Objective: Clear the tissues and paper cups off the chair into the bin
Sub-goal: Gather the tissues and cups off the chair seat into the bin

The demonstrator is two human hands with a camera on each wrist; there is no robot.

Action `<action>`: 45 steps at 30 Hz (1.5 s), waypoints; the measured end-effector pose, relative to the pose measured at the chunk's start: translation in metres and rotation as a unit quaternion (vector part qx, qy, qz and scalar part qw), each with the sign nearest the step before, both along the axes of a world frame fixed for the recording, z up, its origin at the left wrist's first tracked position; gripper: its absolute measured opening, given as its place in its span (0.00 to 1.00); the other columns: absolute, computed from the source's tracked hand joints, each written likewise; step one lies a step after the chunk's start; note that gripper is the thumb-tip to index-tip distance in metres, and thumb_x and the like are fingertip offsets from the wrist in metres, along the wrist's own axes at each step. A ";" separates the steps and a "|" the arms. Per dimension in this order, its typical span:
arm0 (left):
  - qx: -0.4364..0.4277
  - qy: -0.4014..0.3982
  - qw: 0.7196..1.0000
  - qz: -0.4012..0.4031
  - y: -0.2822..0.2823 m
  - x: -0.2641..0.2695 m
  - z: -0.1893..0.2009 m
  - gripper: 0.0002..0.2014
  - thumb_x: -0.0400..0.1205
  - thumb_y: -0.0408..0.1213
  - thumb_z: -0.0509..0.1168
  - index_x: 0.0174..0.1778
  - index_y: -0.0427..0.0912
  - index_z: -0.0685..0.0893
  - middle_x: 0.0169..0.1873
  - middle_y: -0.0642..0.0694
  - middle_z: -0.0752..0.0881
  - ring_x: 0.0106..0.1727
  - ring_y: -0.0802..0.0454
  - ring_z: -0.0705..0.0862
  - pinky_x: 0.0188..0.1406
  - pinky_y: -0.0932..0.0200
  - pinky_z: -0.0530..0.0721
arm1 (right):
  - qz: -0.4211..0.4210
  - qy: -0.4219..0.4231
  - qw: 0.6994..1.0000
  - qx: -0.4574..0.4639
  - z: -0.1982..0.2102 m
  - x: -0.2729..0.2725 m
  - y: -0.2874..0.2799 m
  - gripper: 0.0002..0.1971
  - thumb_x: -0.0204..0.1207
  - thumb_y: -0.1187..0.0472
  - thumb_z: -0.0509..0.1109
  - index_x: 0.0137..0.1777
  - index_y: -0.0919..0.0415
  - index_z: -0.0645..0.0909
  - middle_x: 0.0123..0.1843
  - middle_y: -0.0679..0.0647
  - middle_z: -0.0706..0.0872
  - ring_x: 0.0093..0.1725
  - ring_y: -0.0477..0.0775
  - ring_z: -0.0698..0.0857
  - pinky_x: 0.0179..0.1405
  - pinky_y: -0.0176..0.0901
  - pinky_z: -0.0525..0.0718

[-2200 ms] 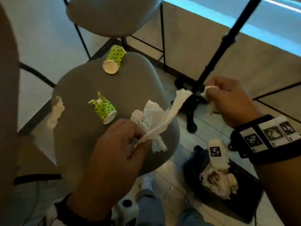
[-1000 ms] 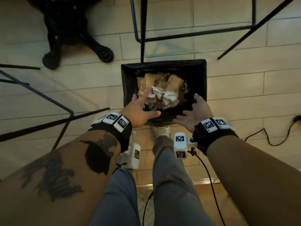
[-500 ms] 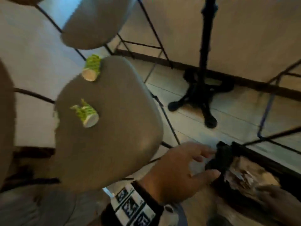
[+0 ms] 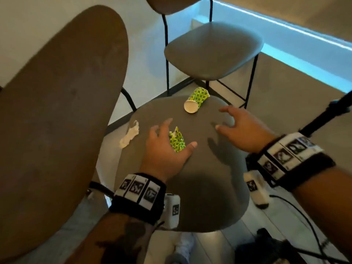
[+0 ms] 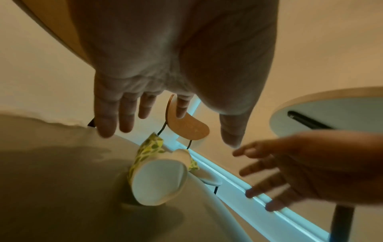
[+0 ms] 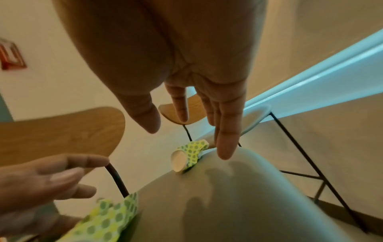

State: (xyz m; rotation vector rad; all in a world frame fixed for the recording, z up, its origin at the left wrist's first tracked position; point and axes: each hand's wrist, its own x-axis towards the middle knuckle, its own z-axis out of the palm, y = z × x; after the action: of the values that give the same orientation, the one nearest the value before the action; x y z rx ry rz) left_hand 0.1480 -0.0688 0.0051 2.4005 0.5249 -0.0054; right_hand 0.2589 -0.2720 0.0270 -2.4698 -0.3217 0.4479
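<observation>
The left hand [image 4: 163, 149] is hovering spread and empty over the crushed cup [image 4: 177, 141], while the right hand [image 4: 242, 126], fingers splayed and empty, is reaching toward the cup at 11 o'clock [image 4: 196, 101].

**Wristbands, tags and a tattooed forearm**

Both forearms are bare, with no sleeves. The left wristband [image 4: 138, 198] is a broad black strap carrying a row of white squares printed with black marker patterns. The right wristband [image 4: 289, 159] is the same kind, black with a similar white strip of printed squares. A dark tattoo [image 4: 122, 239] marks the left forearm near the strap. Under each wrist hangs a small white camera unit bearing a black square code: the left unit [image 4: 172, 210] and the right unit [image 4: 256, 189]. A thin black cable [image 4: 297, 212] trails from the right unit.
</observation>
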 end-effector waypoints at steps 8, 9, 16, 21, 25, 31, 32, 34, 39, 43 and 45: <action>-0.029 0.143 0.989 -0.033 0.008 0.029 -0.023 0.45 0.75 0.52 0.79 0.84 0.67 0.60 0.81 0.44 0.62 0.80 0.40 0.70 0.73 0.43 0.76 | 0.095 -0.024 0.983 -0.153 -0.027 0.077 0.092 0.45 0.77 0.51 0.74 0.85 0.29 0.49 0.89 0.60 0.32 0.81 0.74 0.70 0.71 0.58 0.79; -0.024 0.142 0.989 -0.037 0.010 0.029 -0.026 0.45 0.75 0.50 0.79 0.83 0.66 0.61 0.78 0.45 0.66 0.77 0.41 0.73 0.69 0.46 0.78 | 0.104 -0.020 0.979 -0.172 -0.031 0.081 0.097 0.45 0.77 0.51 0.74 0.85 0.27 0.48 0.89 0.58 0.30 0.80 0.74 0.71 0.69 0.58 0.81; -0.017 0.103 0.993 -0.054 0.015 0.022 -0.021 0.36 0.73 0.46 0.80 0.74 0.61 0.69 0.64 0.47 0.74 0.61 0.48 0.79 0.54 0.53 0.79 | 0.128 -0.065 0.969 -0.203 -0.045 0.085 0.092 0.21 0.80 0.55 0.69 0.72 0.43 0.75 0.75 0.64 0.68 0.69 0.70 0.77 0.68 0.65 0.80; -0.027 0.045 0.994 -0.100 -0.019 0.009 -0.009 0.30 0.72 0.46 0.80 0.66 0.63 0.72 0.61 0.51 0.76 0.57 0.51 0.81 0.52 0.53 0.82 | 0.085 -0.062 0.992 -0.070 -0.042 0.055 0.037 0.11 0.79 0.56 0.70 0.61 0.50 0.81 0.62 0.53 0.74 0.56 0.51 0.78 0.57 0.43 0.80; -0.042 0.007 0.982 -0.183 -0.075 -0.007 -0.002 0.31 0.69 0.49 0.79 0.64 0.69 0.72 0.59 0.53 0.81 0.55 0.53 0.85 0.53 0.47 0.89 | 0.004 -0.088 0.996 -0.006 -0.032 -0.003 -0.054 0.08 0.76 0.58 0.72 0.53 0.50 0.82 0.54 0.51 0.77 0.50 0.49 0.78 0.38 0.34 0.68; -0.108 0.028 0.931 -0.348 -0.194 -0.047 -0.026 0.30 0.70 0.42 0.79 0.64 0.64 0.74 0.56 0.53 0.80 0.51 0.57 0.85 0.46 0.57 0.89 | -0.209 -0.052 0.974 0.075 -0.060 -0.150 -0.202 0.08 0.73 0.59 0.73 0.45 0.45 0.77 0.52 0.51 0.79 0.47 0.50 0.79 0.42 0.36 0.77; -0.107 0.033 0.919 -0.379 -0.212 -0.053 -0.036 0.30 0.70 0.42 0.79 0.65 0.63 0.73 0.57 0.53 0.80 0.51 0.56 0.85 0.46 0.57 0.88 | -0.241 -0.040 0.967 0.069 -0.071 -0.176 -0.220 0.09 0.73 0.58 0.73 0.45 0.45 0.76 0.51 0.50 0.78 0.47 0.48 0.78 0.42 0.35 0.75; -0.112 0.044 0.895 -0.430 -0.248 -0.066 -0.059 0.31 0.70 0.41 0.80 0.65 0.60 0.73 0.57 0.52 0.79 0.52 0.56 0.83 0.47 0.56 0.88 | -0.301 -0.015 0.951 0.067 -0.096 -0.226 -0.254 0.09 0.73 0.57 0.73 0.45 0.46 0.76 0.51 0.49 0.78 0.48 0.46 0.77 0.43 0.33 0.75; -0.114 0.122 0.835 -0.524 -0.322 -0.106 -0.139 0.31 0.69 0.43 0.77 0.66 0.59 0.73 0.58 0.50 0.79 0.53 0.52 0.83 0.51 0.48 0.88 | -0.413 0.016 0.907 0.077 -0.178 -0.330 -0.312 0.11 0.71 0.59 0.76 0.39 0.48 0.74 0.43 0.47 0.78 0.43 0.45 0.77 0.41 0.25 0.69; -0.081 0.201 0.785 -0.581 -0.363 -0.137 -0.220 0.33 0.69 0.41 0.78 0.68 0.62 0.72 0.60 0.51 0.80 0.59 0.52 0.81 0.59 0.47 0.86 | -0.481 0.066 0.868 0.099 -0.253 -0.392 -0.333 0.09 0.67 0.55 0.72 0.39 0.48 0.72 0.41 0.50 0.79 0.40 0.49 0.78 0.38 0.41 0.71; -0.054 0.234 0.762 -0.601 -0.380 -0.151 -0.262 0.34 0.70 0.42 0.78 0.68 0.64 0.71 0.60 0.50 0.80 0.58 0.51 0.81 0.60 0.47 0.86 | -0.509 0.110 0.848 0.096 -0.291 -0.415 -0.338 0.11 0.68 0.56 0.73 0.43 0.52 0.72 0.37 0.47 0.78 0.36 0.44 0.77 0.33 0.42 0.69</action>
State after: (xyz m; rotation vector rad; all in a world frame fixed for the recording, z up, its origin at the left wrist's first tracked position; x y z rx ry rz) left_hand -0.0027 -0.4487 -0.2567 2.1799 -0.8720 -1.1657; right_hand -0.1564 -0.6102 -0.2635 -1.9933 0.9612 0.2015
